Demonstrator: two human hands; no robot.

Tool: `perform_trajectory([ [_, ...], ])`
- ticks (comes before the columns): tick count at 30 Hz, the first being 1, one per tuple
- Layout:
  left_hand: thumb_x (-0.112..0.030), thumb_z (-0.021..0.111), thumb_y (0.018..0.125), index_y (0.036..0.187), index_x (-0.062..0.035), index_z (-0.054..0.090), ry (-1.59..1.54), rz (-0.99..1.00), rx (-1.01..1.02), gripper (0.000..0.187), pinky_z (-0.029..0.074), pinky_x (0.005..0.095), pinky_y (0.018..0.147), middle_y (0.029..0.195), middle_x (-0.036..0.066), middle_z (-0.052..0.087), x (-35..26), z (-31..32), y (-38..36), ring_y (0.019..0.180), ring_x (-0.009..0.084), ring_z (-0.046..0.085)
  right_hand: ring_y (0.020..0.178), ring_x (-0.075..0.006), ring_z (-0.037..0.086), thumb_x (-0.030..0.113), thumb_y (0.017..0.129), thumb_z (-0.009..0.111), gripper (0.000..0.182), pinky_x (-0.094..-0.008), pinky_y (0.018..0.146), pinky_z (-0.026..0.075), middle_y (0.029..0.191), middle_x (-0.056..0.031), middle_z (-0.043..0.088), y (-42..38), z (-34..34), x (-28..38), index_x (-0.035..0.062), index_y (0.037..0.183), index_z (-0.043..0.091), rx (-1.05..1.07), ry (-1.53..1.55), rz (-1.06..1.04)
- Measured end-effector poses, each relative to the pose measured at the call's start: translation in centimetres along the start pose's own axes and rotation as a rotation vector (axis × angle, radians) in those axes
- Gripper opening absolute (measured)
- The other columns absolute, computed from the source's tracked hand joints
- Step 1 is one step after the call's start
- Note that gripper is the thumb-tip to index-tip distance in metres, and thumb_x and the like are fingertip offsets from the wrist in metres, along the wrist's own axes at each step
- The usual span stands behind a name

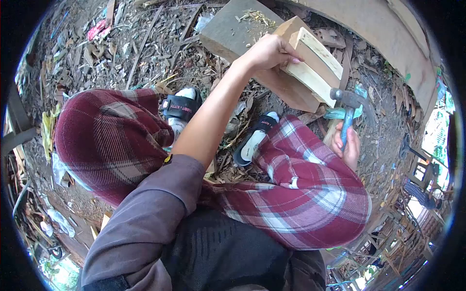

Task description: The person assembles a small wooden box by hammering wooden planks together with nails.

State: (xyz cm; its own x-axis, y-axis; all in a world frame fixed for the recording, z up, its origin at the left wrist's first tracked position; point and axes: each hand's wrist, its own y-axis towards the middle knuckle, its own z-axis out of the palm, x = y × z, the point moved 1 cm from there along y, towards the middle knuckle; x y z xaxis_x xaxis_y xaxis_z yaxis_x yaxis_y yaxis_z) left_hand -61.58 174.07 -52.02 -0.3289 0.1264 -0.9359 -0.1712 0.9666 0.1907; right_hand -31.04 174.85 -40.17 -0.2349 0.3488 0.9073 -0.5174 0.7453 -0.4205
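My left hand (272, 53) is closed on the near edge of a pale wooden piece (318, 83), with the fingertips pressed against its side. That piece is made of narrow strips lying side by side and leans on a thicker brown wooden block (286, 89). My right hand (348, 140), partly hidden behind my knee, grips a hammer (348, 114) by its blue handle. The hammer's metal head is right by the lower end of the pale strips. Beside my left wrist, a grey-topped block (233, 31) carries wood shavings (259, 18).
Wood chips and scraps (145, 53) cover the ground. My sandalled feet (252, 145) and knees under plaid cloth (310, 194) are close below the work. A large curved board (383, 29) lies at upper right. A person (421, 194) is at the far right.
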Motion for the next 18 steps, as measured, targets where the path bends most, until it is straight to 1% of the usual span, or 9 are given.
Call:
perform_trajectory([
  [4,-0.021,0.072,0.076,0.092,-0.0151,0.074,0.051,0.118,-0.038,0.017,0.053,0.0324,0.073,0.086,0.007,0.071,0.5,0.1,-0.2,0.072,0.0222,0.066,0.039,-0.0010,0.030,0.028,0.100,0.039,0.032,-0.0167,0.031,0.024,0.060,0.0043,0.038,-1.2,-1.2,5.5,-0.0013,0.106,0.050,-0.108,-0.201,0.035],
  [6,-0.022,0.071,0.077,0.091,-0.0149,0.075,0.068,0.135,-0.043,0.017,0.053,0.0328,0.075,0.087,0.006,0.071,0.4,0.1,-0.6,0.075,0.0232,0.066,0.038,0.0001,0.029,0.028,0.099,0.043,0.030,-0.0165,0.030,0.022,0.058,0.0056,0.038,-2.2,-0.7,10.2,0.0001,0.105,0.052,-0.260,-0.283,0.037],
  [9,-0.024,0.071,0.077,0.090,-0.0146,0.075,0.063,0.184,-0.095,0.017,0.052,0.0324,0.077,0.087,0.005,0.071,0.7,0.4,-0.7,0.080,0.0219,0.066,0.038,0.0010,0.029,0.028,0.098,0.045,0.029,-0.0164,0.030,0.023,0.058,0.0068,0.038,-3.9,-0.4,15.4,0.0004,0.104,0.054,-0.246,-0.372,0.054],
  [10,-0.025,0.071,0.077,0.090,-0.0154,0.075,0.075,0.142,-0.062,0.017,0.052,0.0327,0.078,0.091,0.004,0.071,0.4,0.3,-0.7,0.082,0.0223,0.065,0.038,0.0010,0.029,0.028,0.098,0.046,0.029,-0.0162,0.030,0.023,0.058,0.0068,0.038,-4.5,0.2,15.5,0.0004,0.103,0.054,-0.275,-0.379,0.033],
  [12,-0.026,0.072,0.076,0.091,-0.0160,0.075,0.054,0.214,-0.104,0.018,0.052,0.0330,0.077,0.097,0.005,0.069,0.4,0.5,-0.7,0.081,0.0232,0.065,0.038,0.0012,0.030,0.027,0.098,0.047,0.029,-0.0158,0.030,0.024,0.059,0.0068,0.040,-5.1,3.3,14.9,0.0005,0.102,0.055,-0.335,-0.391,-0.015],
  [14,-0.024,0.072,0.076,0.091,-0.0167,0.075,0.120,0.242,-0.127,0.017,0.051,0.0332,0.075,0.108,0.006,0.064,-0.1,0.0,-0.7,0.082,0.0239,0.065,0.038,0.0016,0.032,0.027,0.098,0.048,0.027,-0.0150,0.030,0.026,0.059,0.0063,0.043,-4.8,5.2,10.5,0.0017,0.100,0.057,-0.332,-0.247,-0.062],
  [15,-0.023,0.072,0.076,0.091,-0.0165,0.075,0.126,0.231,-0.103,0.016,0.051,0.0331,0.075,0.109,0.006,0.064,-0.3,-0.2,-0.6,0.082,0.0237,0.065,0.038,0.0012,0.034,0.026,0.097,0.049,0.026,-0.0150,0.031,0.026,0.060,0.0059,0.045,-4.7,6.9,8.3,0.0029,0.100,0.059,-0.442,-0.190,0.015],
  [17,-0.022,0.072,0.076,0.090,-0.0160,0.075,0.140,0.199,-0.056,0.015,0.052,0.0330,0.075,0.110,0.006,0.064,-0.3,0.0,-0.2,0.082,0.0233,0.066,0.039,-0.0002,0.035,0.028,0.097,0.049,0.026,-0.0162,0.032,0.028,0.060,0.0048,0.044,-3.3,9.6,3.7,0.0030,0.099,0.057,-0.270,0.052,0.051],
  [18,-0.018,0.072,0.076,0.090,-0.0154,0.075,0.116,0.188,-0.031,0.015,0.052,0.0332,0.076,0.109,0.006,0.064,-0.4,0.0,-0.2,0.083,0.0231,0.066,0.039,-0.0006,0.035,0.028,0.098,0.048,0.026,-0.0165,0.032,0.028,0.059,0.0046,0.043,-2.3,11.0,1.9,0.0033,0.098,0.056,-0.293,0.032,0.057],
])
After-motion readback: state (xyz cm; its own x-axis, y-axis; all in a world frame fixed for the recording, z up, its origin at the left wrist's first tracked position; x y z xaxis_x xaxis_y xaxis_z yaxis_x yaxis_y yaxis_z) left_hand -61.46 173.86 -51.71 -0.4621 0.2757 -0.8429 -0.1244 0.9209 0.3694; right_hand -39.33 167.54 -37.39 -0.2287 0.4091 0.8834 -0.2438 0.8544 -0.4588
